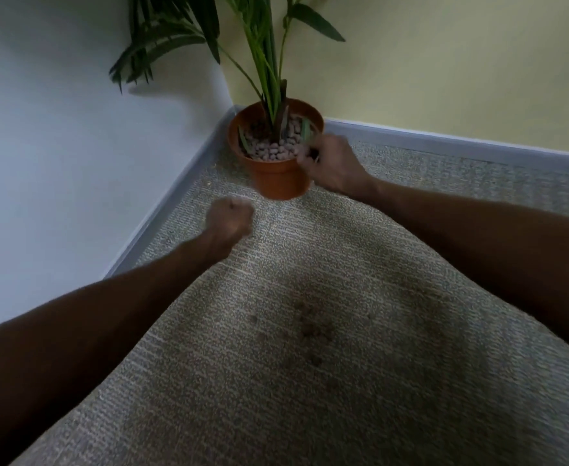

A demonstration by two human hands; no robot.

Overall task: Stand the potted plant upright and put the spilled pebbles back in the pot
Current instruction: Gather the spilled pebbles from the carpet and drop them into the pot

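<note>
The terracotta-coloured pot [278, 178] stands upright in the corner, with green palm-like leaves [262, 52] rising from it. Pinkish-grey pebbles [271, 149] cover the top of its soil. My right hand [331, 164] is at the pot's right rim with its fingers bunched together; it is blurred, and what it holds is unclear. My left hand [229, 222] is a closed fist just in front of the pot and to its left, above the carpet, and I cannot see inside it. A few dark crumbs [311, 331] lie on the carpet nearer to me.
Grey-beige carpet [310, 415] covers the floor. A white wall [57, 146] on the left and a pale yellow wall [461, 68] at the back meet right behind the pot, both edged with a grey skirting board [444, 142].
</note>
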